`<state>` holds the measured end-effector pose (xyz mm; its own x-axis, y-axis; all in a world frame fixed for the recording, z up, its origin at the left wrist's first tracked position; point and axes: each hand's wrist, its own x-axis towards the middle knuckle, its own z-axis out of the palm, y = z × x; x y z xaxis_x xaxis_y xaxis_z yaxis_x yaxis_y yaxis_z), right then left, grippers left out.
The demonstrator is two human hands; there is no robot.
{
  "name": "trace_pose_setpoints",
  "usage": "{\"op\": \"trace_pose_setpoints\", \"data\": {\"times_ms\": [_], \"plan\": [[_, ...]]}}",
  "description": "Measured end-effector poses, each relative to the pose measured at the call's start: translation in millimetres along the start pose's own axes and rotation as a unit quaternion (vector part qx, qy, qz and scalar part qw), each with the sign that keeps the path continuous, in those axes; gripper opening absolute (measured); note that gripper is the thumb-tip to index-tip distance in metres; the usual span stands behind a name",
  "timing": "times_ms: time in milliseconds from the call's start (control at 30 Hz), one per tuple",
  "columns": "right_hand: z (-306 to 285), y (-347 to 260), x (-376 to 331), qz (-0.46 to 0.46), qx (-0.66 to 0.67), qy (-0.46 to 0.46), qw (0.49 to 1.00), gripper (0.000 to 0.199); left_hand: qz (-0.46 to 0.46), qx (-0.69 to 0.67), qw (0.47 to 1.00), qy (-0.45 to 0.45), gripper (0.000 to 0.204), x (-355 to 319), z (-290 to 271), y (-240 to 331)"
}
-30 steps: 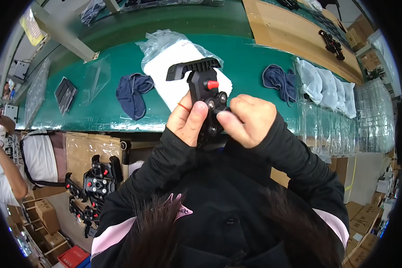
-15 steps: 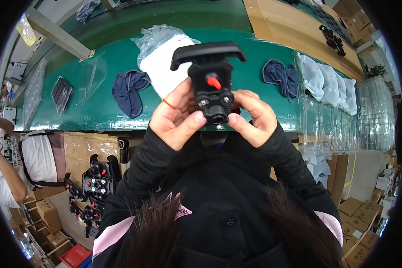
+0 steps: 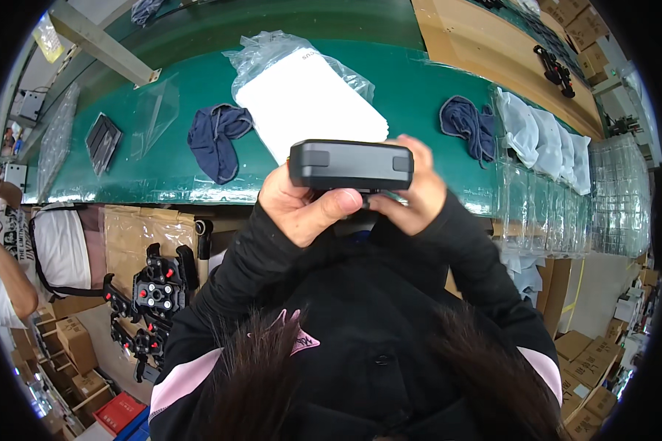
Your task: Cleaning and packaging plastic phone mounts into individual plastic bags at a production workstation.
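Black plastic holder (image 3: 351, 166) sits in the middle of the frame, above the green table (image 3: 419, 81) and the white bag (image 3: 309, 95), with the left hand (image 3: 305, 209) and right hand (image 3: 412, 195) both wrapped tight around it, so it looks not yet put down.

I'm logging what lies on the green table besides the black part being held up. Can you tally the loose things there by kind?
Dark blue cloths: 2
White stack in a clear bag: 1
Flat clear bags, apparently empty: 1
Small dark flat packets: 1
Total: 5
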<state>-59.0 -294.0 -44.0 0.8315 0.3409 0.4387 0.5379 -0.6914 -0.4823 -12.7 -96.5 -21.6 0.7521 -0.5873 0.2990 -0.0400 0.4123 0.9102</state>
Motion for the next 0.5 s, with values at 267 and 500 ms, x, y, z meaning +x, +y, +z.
{"op": "trace_pose_setpoints", "data": {"times_ms": [267,500], "plan": [[-4.2,149.9,-55.2,0.320,-0.481,0.088,0.812,0.063,-0.013,0.043,0.995,0.089,0.032,-6.8,2.5,5.7],[-28.4,-5.4,19.2,-0.133,-0.157,0.234,0.950,0.025,0.010,0.350,0.933,0.089,0.031,-1.6,5.8,-18.8]]}}
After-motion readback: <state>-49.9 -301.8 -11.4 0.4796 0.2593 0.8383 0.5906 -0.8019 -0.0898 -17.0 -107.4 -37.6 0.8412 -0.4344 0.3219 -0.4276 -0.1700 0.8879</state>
